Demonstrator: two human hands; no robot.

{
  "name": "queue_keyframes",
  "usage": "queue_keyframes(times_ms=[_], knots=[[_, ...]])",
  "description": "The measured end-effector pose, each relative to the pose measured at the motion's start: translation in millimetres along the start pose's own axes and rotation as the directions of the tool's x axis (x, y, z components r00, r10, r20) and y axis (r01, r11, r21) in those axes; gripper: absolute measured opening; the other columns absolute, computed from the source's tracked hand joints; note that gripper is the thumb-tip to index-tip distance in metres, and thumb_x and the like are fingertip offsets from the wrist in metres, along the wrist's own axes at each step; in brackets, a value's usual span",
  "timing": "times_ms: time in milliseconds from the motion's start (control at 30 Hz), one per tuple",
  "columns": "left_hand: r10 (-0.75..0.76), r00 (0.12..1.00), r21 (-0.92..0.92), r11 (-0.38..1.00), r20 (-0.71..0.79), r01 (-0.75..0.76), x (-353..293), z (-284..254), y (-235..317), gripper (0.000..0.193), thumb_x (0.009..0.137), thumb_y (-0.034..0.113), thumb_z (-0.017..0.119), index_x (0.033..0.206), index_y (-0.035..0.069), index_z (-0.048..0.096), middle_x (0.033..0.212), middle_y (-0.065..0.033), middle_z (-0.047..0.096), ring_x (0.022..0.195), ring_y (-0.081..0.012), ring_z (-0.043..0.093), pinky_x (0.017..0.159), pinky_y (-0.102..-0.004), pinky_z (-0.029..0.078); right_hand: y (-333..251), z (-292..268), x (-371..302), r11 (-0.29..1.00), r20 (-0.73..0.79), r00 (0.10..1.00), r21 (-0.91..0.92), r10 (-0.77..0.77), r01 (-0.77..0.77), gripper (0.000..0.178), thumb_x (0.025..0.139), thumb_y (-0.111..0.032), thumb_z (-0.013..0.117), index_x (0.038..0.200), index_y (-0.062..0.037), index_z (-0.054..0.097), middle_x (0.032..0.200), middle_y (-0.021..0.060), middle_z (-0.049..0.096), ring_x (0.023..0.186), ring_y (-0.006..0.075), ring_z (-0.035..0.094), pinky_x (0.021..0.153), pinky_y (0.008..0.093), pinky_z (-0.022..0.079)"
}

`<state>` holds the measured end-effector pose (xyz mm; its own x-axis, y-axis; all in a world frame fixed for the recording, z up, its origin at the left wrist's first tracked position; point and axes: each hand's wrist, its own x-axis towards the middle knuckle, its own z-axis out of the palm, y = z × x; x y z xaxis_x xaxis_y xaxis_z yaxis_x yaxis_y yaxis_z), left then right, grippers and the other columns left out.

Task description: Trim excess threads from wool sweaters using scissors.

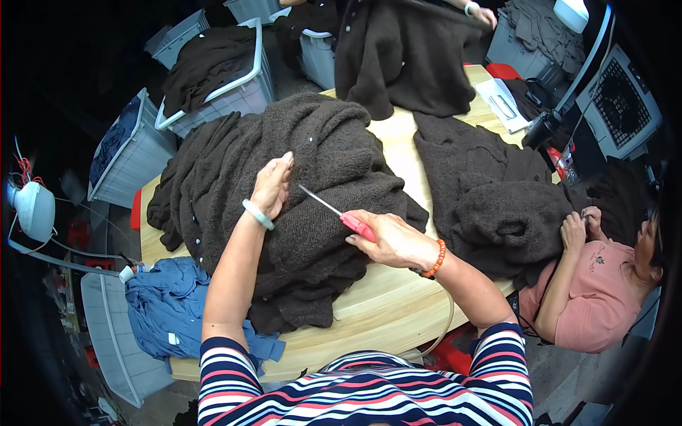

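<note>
Bright light pales the wooden table (387, 295) near its far edge; fisheye distortion bends the surroundings toward a black rim.

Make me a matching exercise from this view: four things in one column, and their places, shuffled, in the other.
Things:
1. Pink-handled tool
2. Pale bangle
3. Orange bead bracelet
4. Blue clothing

Places:
A. around the wearer's right wrist
B. at the near left edge of the table
C. in the wearer's right hand
D. around the wearer's left wrist

Pairs: 1-C, 2-D, 3-A, 4-B
</note>
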<state>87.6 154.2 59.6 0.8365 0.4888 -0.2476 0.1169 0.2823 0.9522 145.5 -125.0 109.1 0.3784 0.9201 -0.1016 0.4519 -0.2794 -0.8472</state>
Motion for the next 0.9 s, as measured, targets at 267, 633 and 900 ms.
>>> queue_keyframes(times_ms=[267, 633, 900], knots=[[0.47, 0.883, 0.786, 0.543, 0.007, -0.295, 72.2, 35.2, 16.3, 0.032, 0.084, 0.022, 0.077, 0.093, -0.007, 0.067, 0.082, -0.0022, 0.066, 0.072, -0.0087, 0.056, 0.069, -0.0252, 0.046, 10.9, -21.4, -9.6, 1.0, -0.209, 0.978, -0.022, -0.002, -0.003, 0.04, 0.094, -0.021, 0.061, 0.131, -0.0057, 0.052, 0.071, 0.0141, 0.064, 0.066, 0.0265, 0.066, 0.068, 0.0381, 0.052], [0.216, 0.974, 0.051, 0.974, 0.068, -0.219, 56.5, 11.5, -8.2, 0.01, 0.091, 0.009, 0.069, 0.094, -0.001, 0.069, 0.087, 0.0006, 0.068, 0.073, -0.0066, 0.059, 0.068, -0.0232, 0.048, -2.2, -36.0, 23.7, 0.983, -0.031, 0.982, 0.008, 0.184, -0.184, 0.042, 0.095, -0.028, 0.06, 0.127, 0.0002, 0.055, 0.095, 0.0266, 0.067, 0.097, 0.0428, 0.066, 0.084, 0.0452, 0.051], [0.215, 0.963, -0.09, 0.975, 0.164, -0.203, 46.7, 7.9, -14.1, 0.009, 0.096, 0.011, 0.064, 0.096, 0.003, 0.067, 0.09, 0.0029, 0.065, 0.085, -0.006, 0.058, 0.079, -0.023, 0.045, -1.5, -32.3, 36.7, 0.982, -0.11, 0.977, -0.031, 0.18, -0.184, 0.043, 0.095, -0.028, 0.059, 0.128, -0.0014, 0.055, 0.08, 0.0196, 0.064, 0.079, 0.034, 0.064, 0.078, 0.0427, 0.051]])
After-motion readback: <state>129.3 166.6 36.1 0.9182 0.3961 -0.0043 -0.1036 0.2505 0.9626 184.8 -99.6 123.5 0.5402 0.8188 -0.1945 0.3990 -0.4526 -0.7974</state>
